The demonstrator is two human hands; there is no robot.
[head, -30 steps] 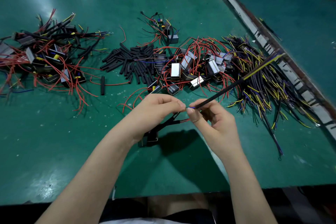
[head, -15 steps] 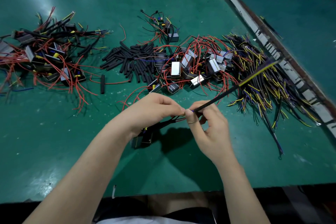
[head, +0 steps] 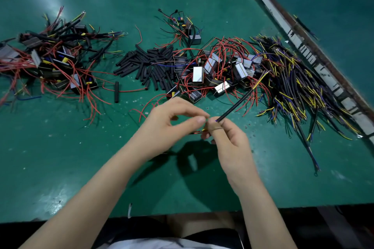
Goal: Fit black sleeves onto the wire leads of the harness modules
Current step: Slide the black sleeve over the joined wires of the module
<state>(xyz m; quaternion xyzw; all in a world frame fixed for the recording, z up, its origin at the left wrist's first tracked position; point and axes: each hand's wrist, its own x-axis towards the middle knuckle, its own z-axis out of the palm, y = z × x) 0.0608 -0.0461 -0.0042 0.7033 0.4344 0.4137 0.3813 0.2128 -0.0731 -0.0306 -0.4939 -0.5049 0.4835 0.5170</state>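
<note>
My left hand (head: 172, 125) pinches the thin wire leads (head: 199, 132) of a harness module between thumb and forefinger; the module itself is hidden under that hand. Touching it fingertip to fingertip, my right hand (head: 228, 143) grips a long black sleeve (head: 235, 106). This sleeve slants up to the right over the table, and yellow and purple wires (head: 261, 79) stick out of its far end. Loose black sleeves (head: 149, 64) lie heaped behind my hands. A pile of silver modules with red leads (head: 212, 70) lies to their right.
A heap of sleeved modules (head: 50, 56) lies at the far left, and one stray sleeve (head: 116, 92) lies alone. Yellow and purple wires (head: 299, 91) are spread at the right, against a metal rail (head: 303, 50). The green table (head: 60, 157) ends just before my body.
The far end of the black sleeve and its yellow wire has drawn in toward my hands. The hanging module, visible before under my left hand, is now hidden.
</note>
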